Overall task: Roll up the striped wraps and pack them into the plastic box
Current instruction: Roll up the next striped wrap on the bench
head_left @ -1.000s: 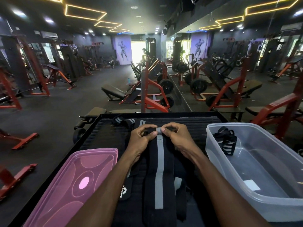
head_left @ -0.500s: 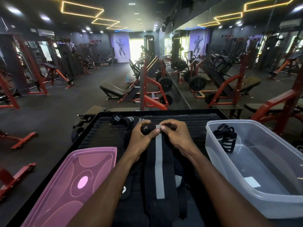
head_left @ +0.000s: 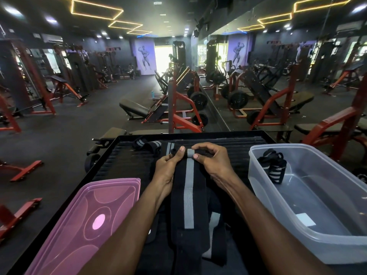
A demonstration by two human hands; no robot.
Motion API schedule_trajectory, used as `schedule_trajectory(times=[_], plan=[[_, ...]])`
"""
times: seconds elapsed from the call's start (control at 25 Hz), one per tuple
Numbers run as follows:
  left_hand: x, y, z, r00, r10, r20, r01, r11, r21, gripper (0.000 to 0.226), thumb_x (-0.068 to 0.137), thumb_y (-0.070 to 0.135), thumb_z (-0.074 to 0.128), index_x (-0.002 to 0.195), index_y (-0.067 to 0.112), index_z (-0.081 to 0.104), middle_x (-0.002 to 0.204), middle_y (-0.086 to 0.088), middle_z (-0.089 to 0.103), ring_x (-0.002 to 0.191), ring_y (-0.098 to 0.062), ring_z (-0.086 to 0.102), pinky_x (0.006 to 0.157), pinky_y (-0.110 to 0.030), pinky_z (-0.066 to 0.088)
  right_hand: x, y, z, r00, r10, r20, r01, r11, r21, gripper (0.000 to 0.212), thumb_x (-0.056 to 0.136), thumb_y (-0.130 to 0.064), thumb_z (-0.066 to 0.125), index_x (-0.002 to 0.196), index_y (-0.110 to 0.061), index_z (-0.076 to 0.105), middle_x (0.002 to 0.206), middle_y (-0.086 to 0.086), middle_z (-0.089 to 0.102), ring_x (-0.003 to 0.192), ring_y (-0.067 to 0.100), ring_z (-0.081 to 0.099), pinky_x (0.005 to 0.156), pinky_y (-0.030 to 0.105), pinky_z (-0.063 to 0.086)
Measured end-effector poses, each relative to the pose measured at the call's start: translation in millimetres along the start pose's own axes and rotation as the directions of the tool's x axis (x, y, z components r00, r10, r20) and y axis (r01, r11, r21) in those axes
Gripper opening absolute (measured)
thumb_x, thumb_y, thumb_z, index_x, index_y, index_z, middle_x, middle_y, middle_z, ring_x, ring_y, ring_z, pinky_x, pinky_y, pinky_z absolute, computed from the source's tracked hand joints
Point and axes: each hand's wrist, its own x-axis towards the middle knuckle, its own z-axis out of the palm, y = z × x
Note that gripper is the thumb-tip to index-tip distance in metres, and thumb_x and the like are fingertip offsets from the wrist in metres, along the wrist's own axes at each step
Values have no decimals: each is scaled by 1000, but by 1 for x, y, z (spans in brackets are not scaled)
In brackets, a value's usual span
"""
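Hands pinch striped wrap [head_left: 189, 187] at its far rolled end; left hand [head_left: 168, 165], right hand [head_left: 213, 161]. Plastic box [head_left: 337, 245] holds one rolled wrap [head_left: 273, 167].

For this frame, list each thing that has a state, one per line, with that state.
Wrap on the mat: far end rolled, the rest flat.
Left hand: pinches the rolled end.
Right hand: pinches the rolled end.
Plastic box: open, holding one rolled wrap.
Pink lid: off the box, lying left of the arms.
Second wrap: unrolled, at the mat's far edge.
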Motion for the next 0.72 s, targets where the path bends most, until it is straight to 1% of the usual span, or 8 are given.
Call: schedule_trajectory(times=[0.12,0.2,0.24,0.4,0.48,0.56,0.64,0.72], plan=[[-1,-3,4,992,96,-86,-99,995,-30,40,63,26,88,93,7,70,95,-19,74,86,-30,70,91,-50,56,-1,0,0,1000,-1,0,1,1000,9,33,77,9,77,84,-23,76,95,-7,76,92,1,70,84,17,53],[0,-4,5,973,196,-125,-196,981,10,23,74,16,83,91,11,68,93,-13,71,90,-30,67,98,-55,52,-1,1,1,1000,-1,1,1,1000,15,33,77,10,77,84,-22,76,96,-6,76,92,1,70,82,16,53],[0,-4,5,973,201,-115,-198,980,31,20,78,16,81,92,12,68,94,-13,71,92,-30,67,99,-55,51,0,2,1,1000,0,2,0,1000,14,32,77,10,77,85,-21,77,96,-5,77,93,3,71,83,17,54],[-3,-4,6,993,52,-101,-41,993,110,28,79,31,81,90,7,73,94,-17,76,90,-30,73,89,-43,58,0,4,0,1000,14,10,-14,1000,28,29,76,10,77,88,-17,78,98,-2,77,96,8,71,83,18,55],[-2,-3,4,988,84,-129,-66,988,140,26,80,29,81,87,6,73,91,-16,76,86,-28,73,86,-39,59,0,5,3,999,35,17,-36,998,50,23,80,4,77,93,-15,77,99,-2,76,95,7,70,82,17,54],[-3,-1,4,979,142,-148,-116,978,174,20,83,25,79,87,6,72,90,-14,76,83,-25,72,81,-34,59,2,7,7,996,93,13,-93,995,26,12,89,-13,74,101,-13,75,102,1,75,98,11,69,88,23,55],[-3,-1,4,972,191,-134,-161,965,205,15,86,18,75,94,5,73,86,-7,74,80,-19,70,76,-23,58,3,11,12,985,165,41,-162,985,-64,22,98,-30,62,106,-11,70,105,4,73,101,16,68,92,32,53],[-5,0,6,966,236,-101,-206,948,243,16,89,9,70,104,4,72,83,1,70,77,-10,66,69,-11,54,2,11,13,981,186,60,-176,974,-144,28,104,-32,50,109,-9,64,107,6,70,99,15,64,84,29,50]])
